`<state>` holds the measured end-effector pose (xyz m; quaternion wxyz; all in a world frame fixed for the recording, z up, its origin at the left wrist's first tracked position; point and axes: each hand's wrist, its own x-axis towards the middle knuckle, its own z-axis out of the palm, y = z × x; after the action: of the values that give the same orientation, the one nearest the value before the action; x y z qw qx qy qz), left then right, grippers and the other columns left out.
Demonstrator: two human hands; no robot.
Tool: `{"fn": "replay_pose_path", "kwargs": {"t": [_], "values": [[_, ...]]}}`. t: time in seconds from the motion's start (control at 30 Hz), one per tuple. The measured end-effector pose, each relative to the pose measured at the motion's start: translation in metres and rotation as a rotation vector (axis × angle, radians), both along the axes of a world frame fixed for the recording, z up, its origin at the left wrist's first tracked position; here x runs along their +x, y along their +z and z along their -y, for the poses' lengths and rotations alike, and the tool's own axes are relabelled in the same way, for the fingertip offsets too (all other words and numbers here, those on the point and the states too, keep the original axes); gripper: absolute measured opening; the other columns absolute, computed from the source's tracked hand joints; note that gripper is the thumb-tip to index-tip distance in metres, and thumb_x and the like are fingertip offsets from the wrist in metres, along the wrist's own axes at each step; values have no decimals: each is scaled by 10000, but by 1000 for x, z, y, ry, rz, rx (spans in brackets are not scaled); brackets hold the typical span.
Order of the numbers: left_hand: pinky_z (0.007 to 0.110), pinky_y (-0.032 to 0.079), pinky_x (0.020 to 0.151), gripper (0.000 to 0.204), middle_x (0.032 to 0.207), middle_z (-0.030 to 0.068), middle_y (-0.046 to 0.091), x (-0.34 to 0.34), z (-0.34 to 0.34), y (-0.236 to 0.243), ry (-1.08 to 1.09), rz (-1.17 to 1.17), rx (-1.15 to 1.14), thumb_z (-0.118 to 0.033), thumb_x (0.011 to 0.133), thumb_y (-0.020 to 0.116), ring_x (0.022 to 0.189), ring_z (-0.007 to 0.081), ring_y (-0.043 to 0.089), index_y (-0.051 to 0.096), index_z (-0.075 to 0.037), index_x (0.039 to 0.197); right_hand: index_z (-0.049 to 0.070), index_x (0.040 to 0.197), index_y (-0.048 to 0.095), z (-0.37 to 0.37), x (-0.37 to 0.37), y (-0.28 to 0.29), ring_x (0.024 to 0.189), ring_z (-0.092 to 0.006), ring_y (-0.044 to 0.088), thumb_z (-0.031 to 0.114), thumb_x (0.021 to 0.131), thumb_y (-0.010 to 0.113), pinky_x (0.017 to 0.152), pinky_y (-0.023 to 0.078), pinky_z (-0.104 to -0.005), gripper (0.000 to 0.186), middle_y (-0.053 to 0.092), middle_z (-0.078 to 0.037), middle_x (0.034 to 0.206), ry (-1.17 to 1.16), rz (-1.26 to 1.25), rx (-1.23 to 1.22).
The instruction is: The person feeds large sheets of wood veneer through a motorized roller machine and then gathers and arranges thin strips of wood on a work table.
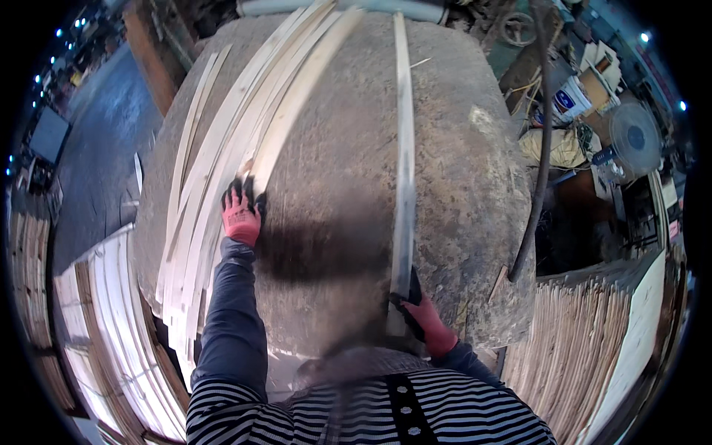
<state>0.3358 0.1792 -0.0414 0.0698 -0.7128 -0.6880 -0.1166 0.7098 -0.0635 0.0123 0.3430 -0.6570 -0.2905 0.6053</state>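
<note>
Black-and-pink work gloves cover both of my hands. My left hand (pixel 242 216) lies with its fingers stretched out on a loose pile of long, pale wooden strips (pixel 291 111) on the left half of the worn tabletop (pixel 458 167). To the right, a single long wooden strip (pixel 404 133) runs lengthwise over the table, apart from the pile. Its near end is in my right hand (pixel 426 317), fingers closed around it close to my body. A dark blurred patch hides part of the tabletop between my hands.
Stacked wooden sheets (pixel 571 337) stand at the lower right, and bundled pale boards (pixel 130 311) at the lower left. A dark hose (pixel 545 148) curves along the table's right side. Beyond it are a white bucket (pixel 569 100) and a clear round lid (pixel 635 137).
</note>
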Motion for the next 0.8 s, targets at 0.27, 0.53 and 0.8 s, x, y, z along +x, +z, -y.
{"fn": "replay_pose_path", "kwargs": {"t": [0.27, 0.53, 0.8], "values": [[551, 171, 1019, 568, 1340, 200, 335, 23, 20, -23, -86, -74, 57, -366, 790, 493, 1222, 386, 312, 440, -38, 1251, 23, 1283, 361, 0, -9, 10, 913, -140, 537, 112, 804, 621, 791, 449, -263, 552, 565, -75, 1032, 15, -377, 103], [530, 238, 1001, 630, 1295, 252, 353, 129, 137, 46, -563, 42, -61, -292, 775, 552, 1221, 365, 328, 353, 28, 1280, 63, 1299, 364, -41, -1, 70, 1171, -306, 379, 372, 773, 582, 951, 324, -469, 647, 383, -197, 1279, 617, 1349, 550], [470, 280, 994, 557, 1219, 202, 450, 133, 141, 50, -548, 569, -370, -244, 744, 575, 1163, 336, 403, 430, -14, 1231, 67, 1316, 333, -87, -38, 21, 1267, -327, 244, 481, 767, 525, 1031, 168, -534, 714, 303, -136, 1366, 965, 1323, 566]]}}
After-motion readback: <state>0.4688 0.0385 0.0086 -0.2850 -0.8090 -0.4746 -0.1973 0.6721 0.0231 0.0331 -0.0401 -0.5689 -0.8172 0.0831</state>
